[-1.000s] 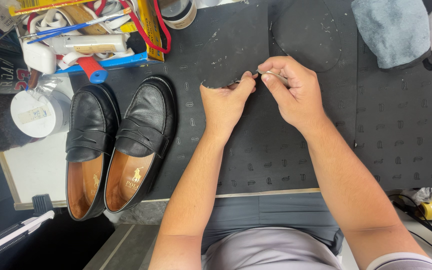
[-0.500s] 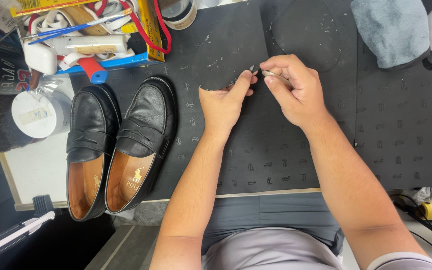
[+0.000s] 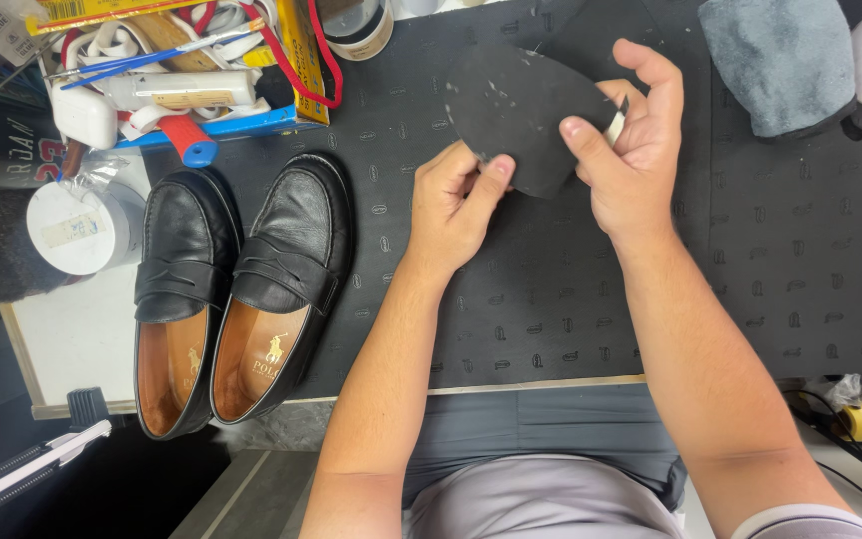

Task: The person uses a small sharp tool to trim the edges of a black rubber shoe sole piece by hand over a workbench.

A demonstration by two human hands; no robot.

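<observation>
Hands meet over the dark work mat (image 3: 750,260), and between them I see one flat black sole piece (image 3: 526,105), raised off the mat. It is thin, matte and dark, rounded along its lower edge and tapering toward the top, with pale specks and scuffs scattered over its face. My left hand (image 3: 456,205) pinches its lower edge, thumb pressed on the front and the other fingers curled behind. My right hand (image 3: 631,150) grips its right side, thumb laid across the face and fingers wrapped round the back; something pale shows between those fingers, too hidden for me to identify.

Left of my left hand a pair of black leather loafers (image 3: 236,289) lies side by side, toes pointing away from me, tan linings showing. Further left stands a white round tub (image 3: 82,230). Beyond the loafers, up and left of the hands, sits an open box (image 3: 296,75) crowded with tools, cords and a brush. A roll of tape (image 3: 361,25) rests just above my left hand. Up and right of my right hand lies a folded grey cloth (image 3: 780,60).
</observation>
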